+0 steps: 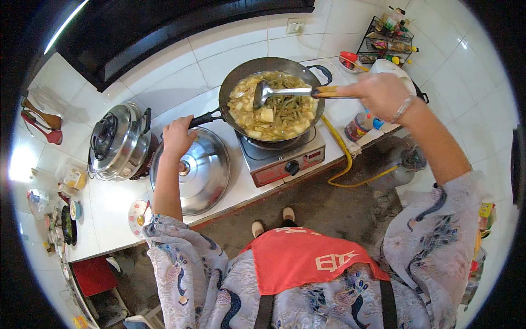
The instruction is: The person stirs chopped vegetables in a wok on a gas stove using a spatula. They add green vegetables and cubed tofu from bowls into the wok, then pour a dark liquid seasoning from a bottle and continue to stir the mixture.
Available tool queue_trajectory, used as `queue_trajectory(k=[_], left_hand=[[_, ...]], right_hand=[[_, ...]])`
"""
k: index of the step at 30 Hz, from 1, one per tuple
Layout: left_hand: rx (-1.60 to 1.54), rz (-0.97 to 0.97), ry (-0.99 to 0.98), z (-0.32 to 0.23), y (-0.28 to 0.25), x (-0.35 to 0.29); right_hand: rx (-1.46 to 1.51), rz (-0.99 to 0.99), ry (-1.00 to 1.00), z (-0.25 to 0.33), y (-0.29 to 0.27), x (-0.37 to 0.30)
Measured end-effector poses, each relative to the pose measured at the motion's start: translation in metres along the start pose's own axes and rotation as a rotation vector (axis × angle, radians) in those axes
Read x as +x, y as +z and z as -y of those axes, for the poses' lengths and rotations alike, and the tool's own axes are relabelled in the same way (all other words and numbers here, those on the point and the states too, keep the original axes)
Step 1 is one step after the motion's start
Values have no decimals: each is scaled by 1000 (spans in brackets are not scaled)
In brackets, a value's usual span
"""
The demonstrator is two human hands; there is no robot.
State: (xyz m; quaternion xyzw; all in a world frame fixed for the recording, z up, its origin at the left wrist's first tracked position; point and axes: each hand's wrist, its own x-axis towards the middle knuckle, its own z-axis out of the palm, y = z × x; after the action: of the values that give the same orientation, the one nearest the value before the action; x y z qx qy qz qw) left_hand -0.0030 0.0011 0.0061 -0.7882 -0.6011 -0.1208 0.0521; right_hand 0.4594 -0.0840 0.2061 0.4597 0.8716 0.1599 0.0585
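A dark wok (224, 101) sits on a single-burner gas stove (285, 159), filled with a brothy stew (285, 120) of green bean strips and pale chunks. My left hand (179, 137) is closed round the wok's long handle (207, 119). My right hand (381, 94) grips the wooden handle of a metal spatula (285, 92), held over the wok from the right. The spatula's blade is down at the stew's surface, beside a pale yellow block. Under my left forearm, a large domed steel lid (205, 170) lies on the white counter.
A steel steamer pot (123, 142) stands at the left, with a spotted plate (138, 216) nearer me. Right of the stove are a yellow gas hose (342, 143), a dark-labelled bottle (359, 126) and a gas cylinder (394, 174) below. A spice rack (386, 41) and red bowl (350, 59) sit behind.
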Motion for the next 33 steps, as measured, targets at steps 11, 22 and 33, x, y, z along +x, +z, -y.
queue_trajectory(k=[11, 22, 33], left_hand=[[17, -39, -36, 5, 2, -17], [3, -82, -5, 6, 2, -20], [6, -100, 4, 4, 7, -13]], right_hand=[[468, 478, 81, 7, -76, -33], [199, 405, 62, 10, -96, 2], [-86, 468, 160, 22, -35, 38]])
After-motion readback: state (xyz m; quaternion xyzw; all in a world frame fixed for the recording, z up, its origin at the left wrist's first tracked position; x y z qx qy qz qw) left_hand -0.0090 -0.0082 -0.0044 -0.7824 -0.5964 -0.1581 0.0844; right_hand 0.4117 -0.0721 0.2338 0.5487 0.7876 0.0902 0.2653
